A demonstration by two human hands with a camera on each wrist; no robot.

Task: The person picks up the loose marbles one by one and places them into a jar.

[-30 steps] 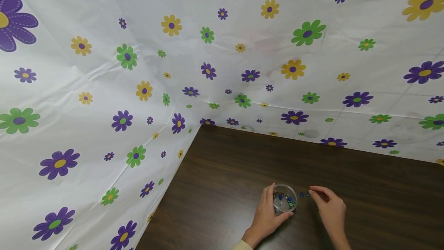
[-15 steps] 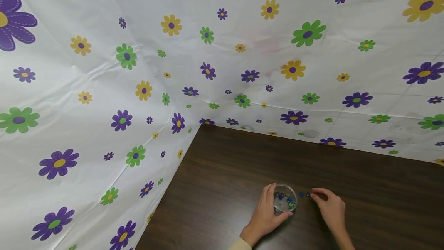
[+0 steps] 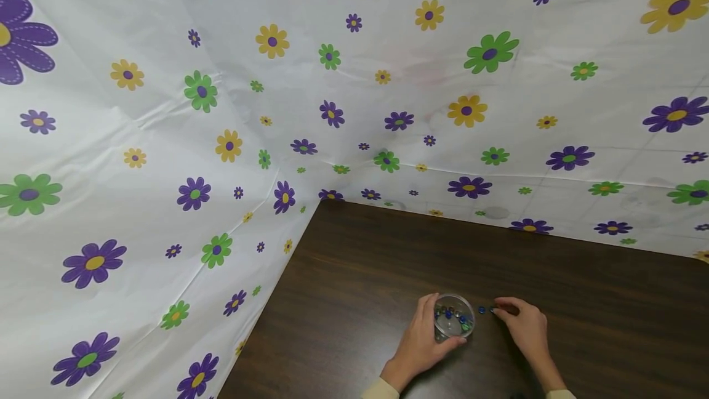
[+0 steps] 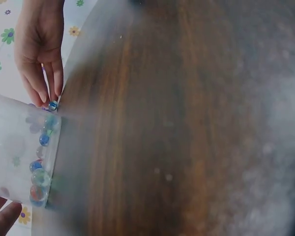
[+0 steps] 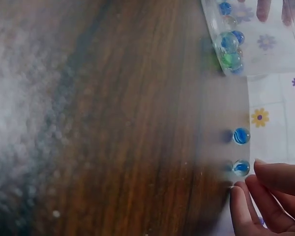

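Observation:
My left hand grips a clear plastic container by its side, fingers and thumb curved round the wall. Several glass marbles in blue, green and reddish tones lie at the container's bottom. To its right, two blue-swirled marbles stand side by side on the table: one nearer the container, the other right at my right hand's fingertips. The right hand hovers low with bent, slightly parted fingers. Its thumb tip lies close beside that marble; whether it touches is unclear.
A dark wood-grain table lies beneath both hands. White sheeting with purple, green and yellow flowers rises along the table's back and left edges. Both wrist views are partly hazy.
The left hand and the container have shifted very slightly left. The right hand has stayed by the same marble, moving only a little. Both table marbles stay in place.

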